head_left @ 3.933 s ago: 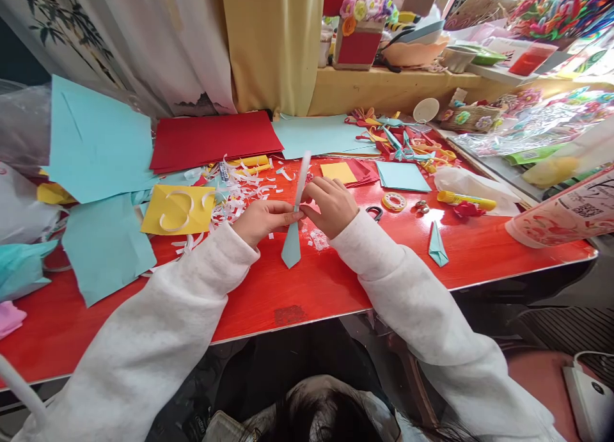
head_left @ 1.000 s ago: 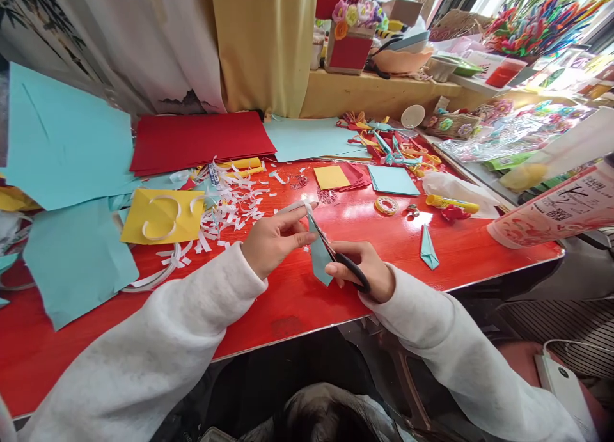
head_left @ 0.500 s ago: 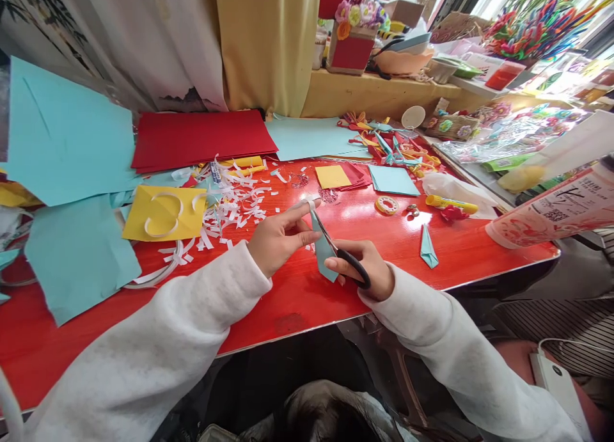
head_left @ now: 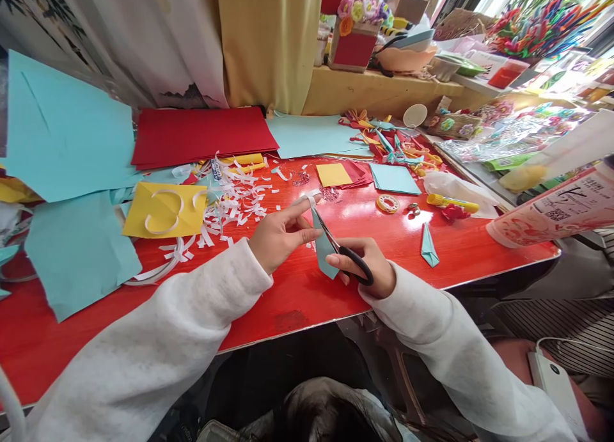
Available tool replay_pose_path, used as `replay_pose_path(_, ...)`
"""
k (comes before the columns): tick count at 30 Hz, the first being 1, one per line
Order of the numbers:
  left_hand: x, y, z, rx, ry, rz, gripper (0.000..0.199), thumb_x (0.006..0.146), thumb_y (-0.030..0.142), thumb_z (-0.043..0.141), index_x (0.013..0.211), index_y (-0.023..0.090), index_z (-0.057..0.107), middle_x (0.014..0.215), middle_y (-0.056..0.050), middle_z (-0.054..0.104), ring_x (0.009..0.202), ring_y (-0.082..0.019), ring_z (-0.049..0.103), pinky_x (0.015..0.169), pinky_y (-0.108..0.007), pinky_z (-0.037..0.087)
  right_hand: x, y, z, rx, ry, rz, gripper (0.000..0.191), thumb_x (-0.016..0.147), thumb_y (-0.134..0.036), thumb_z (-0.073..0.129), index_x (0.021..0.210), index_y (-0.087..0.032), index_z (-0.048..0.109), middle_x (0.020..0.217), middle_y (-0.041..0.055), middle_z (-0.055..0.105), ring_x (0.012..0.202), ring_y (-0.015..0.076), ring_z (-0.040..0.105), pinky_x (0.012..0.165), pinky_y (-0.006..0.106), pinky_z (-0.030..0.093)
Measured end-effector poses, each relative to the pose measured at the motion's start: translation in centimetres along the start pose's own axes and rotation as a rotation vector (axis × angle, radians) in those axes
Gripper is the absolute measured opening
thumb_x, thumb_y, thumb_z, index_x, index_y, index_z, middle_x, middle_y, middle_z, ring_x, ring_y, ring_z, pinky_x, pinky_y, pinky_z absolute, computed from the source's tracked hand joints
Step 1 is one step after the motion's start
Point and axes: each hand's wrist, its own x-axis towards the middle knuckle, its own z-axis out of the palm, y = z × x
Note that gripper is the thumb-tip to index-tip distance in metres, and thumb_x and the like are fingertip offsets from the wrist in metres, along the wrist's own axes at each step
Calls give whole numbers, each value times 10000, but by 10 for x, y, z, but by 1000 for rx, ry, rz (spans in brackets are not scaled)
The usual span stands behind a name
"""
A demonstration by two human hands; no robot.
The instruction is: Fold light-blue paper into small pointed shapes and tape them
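Between my two hands is a folded strip of light blue paper (head_left: 325, 258), narrow at the top and wider at the bottom. My left hand (head_left: 283, 237) pinches its upper part between thumb and fingers, with a white band round one fingertip. My right hand (head_left: 367, 266) is closed on black-handled scissors (head_left: 355, 266). The blades point up and left and lie along the paper's right side. Whether they are cutting into it I cannot tell. To the right, a similar folded blue paper piece (head_left: 429, 247) lies on the red table (head_left: 288, 314).
White paper scraps (head_left: 240, 199) are strewn left of centre beside a yellow sheet (head_left: 165, 210). Red paper (head_left: 201, 134) and blue squares (head_left: 394, 178) lie farther back. A tape roll (head_left: 387, 203), a yellow glue stick (head_left: 452, 203) and a large cup (head_left: 551, 208) are on the right.
The hands, paper and scissors keep nearly the same pose. The whole view has shifted very slightly.
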Motion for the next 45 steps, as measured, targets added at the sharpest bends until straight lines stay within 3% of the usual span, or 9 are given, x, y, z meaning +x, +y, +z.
replay_pose_path(9,2,-2,0,-61,-22,35,569,636,206,631,1176,152,459,532,48,483,540,-82,456,598,-241,398,4,0,-2,34,-64,-44,379,592,-468,612,723,-121,535,535,-23,434,476,67,394,447,212,300)
replay_pose_path(13,1,-1,-3,-48,43,54,563,645,221,625,1180,171,456,550,46,468,559,-85,456,600,-243,408,4,0,-1,137,-55,-79,397,603,-473,602,781,-124,538,566,-24,437,469,55,387,429,199,297)
replay_pose_path(22,1,2,-4,-86,48,41,491,700,241,563,1169,138,465,655,11,542,629,-101,528,679,-272,455,2,4,-4,21,-58,-89,234,643,-328,619,591,-133,500,458,-44,422,408,45,360,418,207,245)
replay_pose_path(45,1,-1,-6,99,83,46,471,711,235,543,1171,167,469,658,13,548,602,-85,529,677,-251,467,-1,4,-3,-40,-24,-17,275,603,-322,654,496,-142,476,363,-61,393,336,50,363,379,216,252)
